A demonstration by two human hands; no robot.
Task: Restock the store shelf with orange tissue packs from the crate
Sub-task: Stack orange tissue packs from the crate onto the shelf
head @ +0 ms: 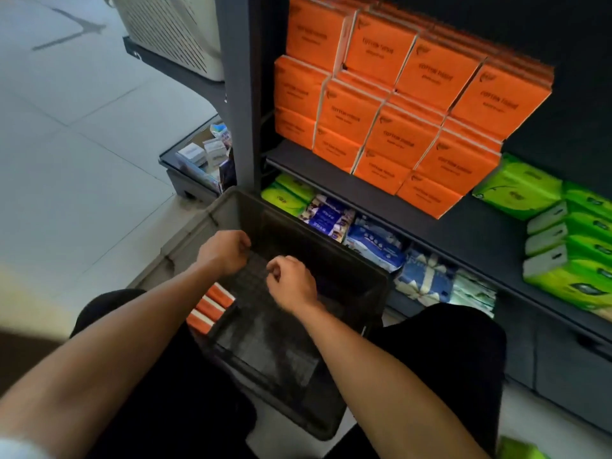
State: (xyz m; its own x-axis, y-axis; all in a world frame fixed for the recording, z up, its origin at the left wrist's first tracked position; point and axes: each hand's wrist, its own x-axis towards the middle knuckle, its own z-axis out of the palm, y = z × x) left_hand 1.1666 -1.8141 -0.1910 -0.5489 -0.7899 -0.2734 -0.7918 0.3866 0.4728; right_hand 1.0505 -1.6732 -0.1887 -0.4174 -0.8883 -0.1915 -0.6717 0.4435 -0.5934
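A dark plastic crate stands on the floor between my knees, against the shelf unit. Three orange tissue packs stand on edge along its left wall; the rest of its mesh floor is bare. My left hand hovers over the crate's left side with loosely curled fingers and holds nothing. My right hand hangs over the crate's middle, fingers loosely curled, also holding nothing. Several orange tissue packs are stacked in rows on the dark shelf above the crate.
Green tissue packs fill the shelf to the right. Blue and white tissue packs sit on the lower shelf behind the crate. A glass counter with small boxes stands at the left. Tiled floor lies beyond it.
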